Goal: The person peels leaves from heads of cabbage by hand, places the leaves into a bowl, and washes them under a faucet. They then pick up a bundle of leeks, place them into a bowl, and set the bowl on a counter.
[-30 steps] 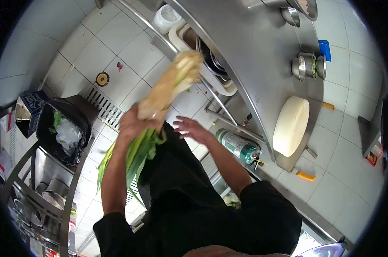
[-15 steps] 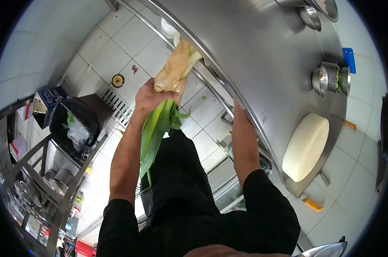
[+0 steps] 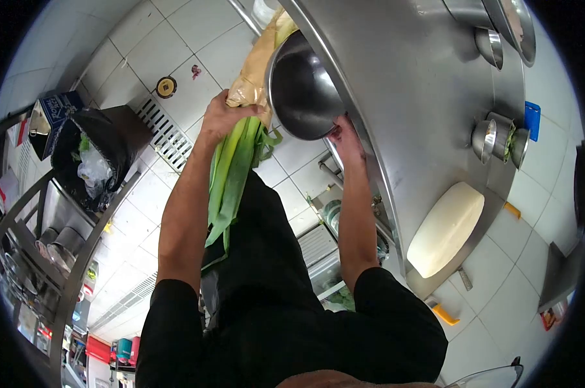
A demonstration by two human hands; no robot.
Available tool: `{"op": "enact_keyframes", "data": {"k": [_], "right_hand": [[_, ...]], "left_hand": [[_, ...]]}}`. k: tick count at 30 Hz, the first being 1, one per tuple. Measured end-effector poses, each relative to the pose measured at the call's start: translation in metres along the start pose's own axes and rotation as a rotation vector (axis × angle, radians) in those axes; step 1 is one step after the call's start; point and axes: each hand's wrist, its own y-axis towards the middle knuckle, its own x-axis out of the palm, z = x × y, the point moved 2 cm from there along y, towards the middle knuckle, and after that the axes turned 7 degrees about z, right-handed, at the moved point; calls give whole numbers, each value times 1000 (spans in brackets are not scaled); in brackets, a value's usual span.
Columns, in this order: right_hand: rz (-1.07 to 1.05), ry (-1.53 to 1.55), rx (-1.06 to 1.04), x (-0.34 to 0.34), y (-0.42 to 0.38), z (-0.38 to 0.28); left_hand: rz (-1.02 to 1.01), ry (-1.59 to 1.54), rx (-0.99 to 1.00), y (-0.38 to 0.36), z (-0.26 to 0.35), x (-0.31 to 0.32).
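Note:
My left hand (image 3: pixel 224 121) is closed around a bundle of leeks (image 3: pixel 235 171), wrapped along its upper part in tan paper (image 3: pixel 250 81). The long green leaves hang down over my forearm side and dark trousers, while the pale ends point towards the counter edge. In my right hand (image 3: pixel 349 141) is the rim of a round stainless steel mixing bowl (image 3: pixel 304 87), tilted with its dark inside towards me. The bowl is beside the wrapped leeks, just off the counter's edge, and overlaps the paper in this view.
The steel counter (image 3: pixel 409 97) runs along the right, bearing a thick white slab (image 3: pixel 446 229) and small metal bowls (image 3: pixel 489 46). An orange-handled tool (image 3: pixel 446 315) lies beyond its near end. A black-lined bin (image 3: pixel 98 158) stands on the left beside a metal rack (image 3: pixel 79 271).
My right hand, hidden under the counter edge before, now shows with a steel bowl drawn out from there. My left hand still grips the leeks, slightly higher in view.

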Motion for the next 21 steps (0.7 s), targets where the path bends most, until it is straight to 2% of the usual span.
{"op": "enact_keyframes", "data": {"k": [1, 3, 5, 6, 8, 9, 12, 14, 16, 17, 20, 21], "right_hand": [[47, -74, -19, 1, -8, -3], [96, -112, -94, 7, -29, -8], [282, -72, -129, 7, -48, -3], [374, -51, -147, 7, -55, 0], [345, -19, -246, 13, -71, 5], [362, -61, -283, 18, -83, 7], [500, -267, -354, 23, -100, 3], [598, -422, -389, 19, -106, 1], [603, -450, -478, 19, -111, 1], [605, -463, -524, 21, -114, 1], [576, -633, -792, 10, -110, 28], [570, -738, -653, 15, -118, 20]], "left_hand": [[-74, -162, -84, -2, -3, 0], [-156, -332, -105, -4, -10, 2], [-178, -479, -84, 3, -28, 9], [-134, -463, -82, 2, -29, 11], [-40, -438, -88, -8, -34, 15], [-79, -447, -102, -8, -47, 16], [-154, -383, 159, -17, -43, 13], [-203, -317, 155, -24, -29, 17], [-214, -214, 167, -27, -22, 25], [-172, -63, 172, -26, -20, 30], [-136, -51, 119, -25, -25, 43], [-63, -64, 156, -29, -20, 43]]}}
